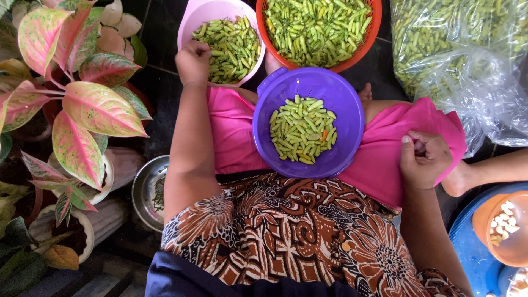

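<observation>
While three round plastic bowls of green chillies sit ahead, the left hand (193, 61), fingers closed, rests at the pink bowl's (192, 22) 9 o'clock rim; the right hand (423, 158) pinches something small at the purple bowl's (346, 110) 3 o'clock.

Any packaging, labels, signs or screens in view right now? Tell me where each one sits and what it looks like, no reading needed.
Clear plastic bag: top right on the dark floor, beside the orange basket; crumpled, see-through and shiny, stuffed with green chillies.
Labels, signs, screens: none visible.
Left hand: closed at the rim of the pink bowl, away from the bag.
Right hand: fingers pinched together over the pink cloth, just below the bag.
</observation>
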